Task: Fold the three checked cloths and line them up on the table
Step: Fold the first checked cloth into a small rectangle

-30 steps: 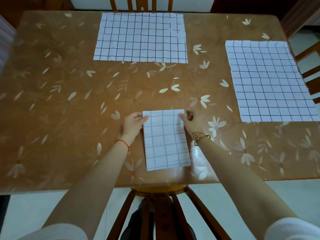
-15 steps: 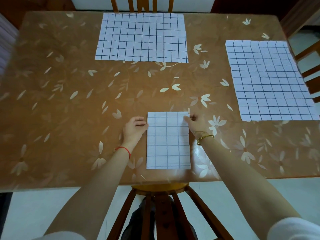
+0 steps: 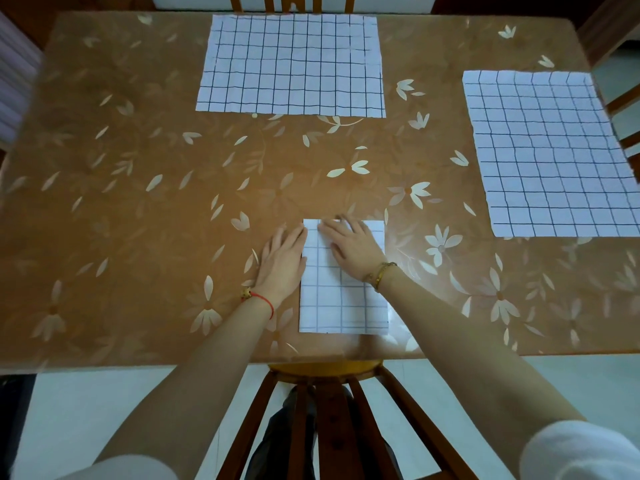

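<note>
the right hand (image 3: 349, 245) lies flat, fingers straight and slightly spread, pressing on the far half of the small folded white cloth with a dark grid (image 3: 341, 299). the left hand (image 3: 282, 258) lies flat too, palm on the glossy brown flower-patterned surface (image 3: 138, 202), just left of the cloth, its fingertips touching the cloth's far left edge. neither hand pinches anything.

the folded cloth sits as a narrow upright rectangle at the near middle of the surface, close to its near edge, with its sides looking fairly square.

the step in hand appears to be pressing the fold flat. to do it well, the left hand should brace the edge so the cloth does not slide on the slick top, while the right palm strokes from the far end toward the near end, pushing air and ripples out. check that the layers line up at the corners before letting go.

a large unfolded checked cloth (image 3: 292, 64) lies spread at the far middle, and another unfolded checked cloth (image 3: 550, 154) lies at the right, both well apart from the hands and not yet folded. leave room beside the folded one for a row.
</note>
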Available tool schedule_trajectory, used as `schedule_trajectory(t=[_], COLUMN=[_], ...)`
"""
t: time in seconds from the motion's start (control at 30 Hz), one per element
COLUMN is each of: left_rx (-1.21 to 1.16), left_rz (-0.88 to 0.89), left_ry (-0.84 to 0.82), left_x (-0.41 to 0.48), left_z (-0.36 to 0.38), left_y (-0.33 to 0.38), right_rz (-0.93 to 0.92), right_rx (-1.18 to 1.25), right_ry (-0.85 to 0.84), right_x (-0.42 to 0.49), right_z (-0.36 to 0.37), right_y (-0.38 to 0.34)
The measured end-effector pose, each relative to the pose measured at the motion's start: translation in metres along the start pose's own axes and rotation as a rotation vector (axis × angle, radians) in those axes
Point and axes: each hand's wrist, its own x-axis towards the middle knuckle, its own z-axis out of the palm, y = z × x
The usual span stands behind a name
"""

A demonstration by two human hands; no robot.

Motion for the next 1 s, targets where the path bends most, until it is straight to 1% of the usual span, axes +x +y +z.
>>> schedule_trajectory(t=[0.07,0.13,0.4,0.67,0.9,0.97,1.0], left_rx=[0.011,0.014,0.083,0.117,0.028,0.011,0.002], left_rz=[-0.006,-0.005,-0.003,0.045,0.035,0.033,0.031], left_ry=[-0.021,-0.032,-0.064,-0.075,-0.051,-0.038,-0.02], left_x=[0.001,0.002,-0.02,-0.083,-0.132,-0.137,-0.138], left_z=[0.001,0.002,0.006,0.019,0.034,0.036,0.036], left_y=[-0.001,-0.003,-0.002,0.006,0.011,0.011,0.012], right_rz=[-0.049,-0.053,0.001,0.092,0.103,0.103,0.122], right_rx=[-0.047,-0.066,-0.041,-0.039,-0.074,-0.036,-0.001], right_ry=[-0.098,-0.14,-0.119,-0.192,-0.209,-0.178,-0.136], right_x=[0.004,0.007,0.008,0.002,-0.002,-0.004,-0.006], right_z=[0.002,0.004,0.004,0.01,0.01,0.01,0.009], right_y=[-0.006,-0.01,-0.014,-0.026,-0.028,-0.027,-0.026])
